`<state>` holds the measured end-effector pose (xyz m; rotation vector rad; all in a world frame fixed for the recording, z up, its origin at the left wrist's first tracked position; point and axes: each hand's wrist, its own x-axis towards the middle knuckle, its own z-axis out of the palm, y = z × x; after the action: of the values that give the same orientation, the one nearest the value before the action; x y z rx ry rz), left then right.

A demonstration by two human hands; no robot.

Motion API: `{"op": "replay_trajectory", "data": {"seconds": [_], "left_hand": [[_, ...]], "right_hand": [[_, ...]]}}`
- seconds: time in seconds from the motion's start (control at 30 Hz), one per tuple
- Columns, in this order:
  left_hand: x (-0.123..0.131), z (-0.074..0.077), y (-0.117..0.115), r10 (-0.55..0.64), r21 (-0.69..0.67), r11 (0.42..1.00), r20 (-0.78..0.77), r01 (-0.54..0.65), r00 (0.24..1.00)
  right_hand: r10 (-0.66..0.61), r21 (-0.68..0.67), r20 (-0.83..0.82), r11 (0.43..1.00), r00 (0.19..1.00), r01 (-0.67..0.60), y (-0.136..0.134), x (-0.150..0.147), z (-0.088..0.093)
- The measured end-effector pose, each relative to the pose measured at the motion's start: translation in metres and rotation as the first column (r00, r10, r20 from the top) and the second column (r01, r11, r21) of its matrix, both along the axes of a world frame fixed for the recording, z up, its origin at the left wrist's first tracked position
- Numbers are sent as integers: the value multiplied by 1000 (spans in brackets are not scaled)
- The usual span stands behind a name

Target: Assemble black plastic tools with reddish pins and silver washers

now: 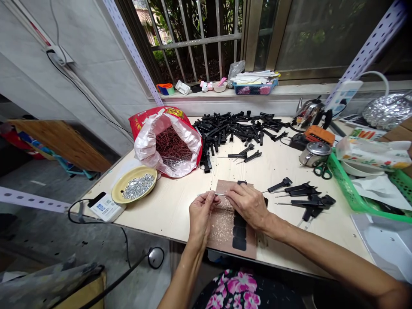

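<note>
Between my two hands runs a thin metal rod (219, 194), pinched at both sides by fingertips. My left hand (202, 211) is closed on its left part, and my right hand (247, 204) closes on the right end. Fingers hide most of the rod, and I cannot tell whether another small part is held with it. Both hands are over a brown board (222, 242) with a worn, speckled surface. A row of black squares (239, 238) runs along the board, partly under my right hand. Black-handled pieces with thin metal shafts (298, 201) lie to the right.
A red sack (200, 148) of dark red rods stands behind, left of a pile of black plastic parts (225, 124). A yellow plate (116, 195) holds small silvery pieces. Rightward are a lidded metal pot (315, 153), green scissors (322, 171) and a green basket (346, 191).
</note>
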<state>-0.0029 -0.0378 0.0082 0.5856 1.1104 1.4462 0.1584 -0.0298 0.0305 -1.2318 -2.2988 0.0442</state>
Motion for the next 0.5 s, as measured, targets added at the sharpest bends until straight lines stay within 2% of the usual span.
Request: {"op": "replay_trajectory", "data": {"seconds": [0.1,0.17,0.23,0.3,0.4,0.43,0.5], "left_hand": [[0,-4,-2,-14,47,999,-230,25,973],[1,-7,-2,-33,54,997,-291,51,956],[3,-10,-1,-58,36,997,-275,70,960],[5,-12,0,-67,14,997,-217,72,974],[8,-15,1,-67,3,998,-155,69,986],[8,-16,1,-66,8,998,-169,68,983],[8,-17,1,-64,21,997,-245,71,967]], "right_hand": [[-21,-204,-152,979,988,-11,2,3,-4],[-44,-265,-194,964,980,-9,2,4,-7],[-56,-204,-164,979,985,21,0,2,-10],[-64,-78,-96,995,993,56,-3,0,-12],[-63,50,-21,997,998,64,-6,-3,-14],[-67,44,-28,997,997,68,-6,-3,-15],[-75,-75,-110,995,991,67,-4,-2,-16]]}}
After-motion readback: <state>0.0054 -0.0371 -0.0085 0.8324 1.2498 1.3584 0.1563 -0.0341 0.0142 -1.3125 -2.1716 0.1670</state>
